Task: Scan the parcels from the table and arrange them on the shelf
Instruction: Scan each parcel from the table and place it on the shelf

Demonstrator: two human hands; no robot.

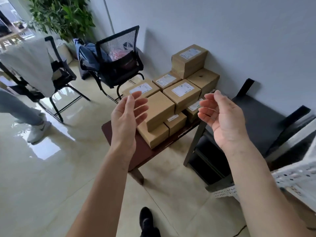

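Several brown cardboard parcels point(160, 110), some with white labels, are stacked on a low dark-red table point(145, 151) by the wall. A black shelf point(256, 120) stands to the table's right. My left hand point(126, 117) is raised in the air in front of the stack, palm turned inward, fingers straight and holding nothing. My right hand point(222, 117) hovers opposite it, palm facing left, fingers relaxed and slightly bent, also holding nothing. Neither hand touches a parcel.
Two black chairs point(118, 65) stand behind the table on the left, one draped with a grey cloth point(32, 65). Another person's leg and white shoe point(37, 130) are at the left. A plant point(61, 16) fills the far corner. A white lace-covered surface point(297, 175) sits at right.
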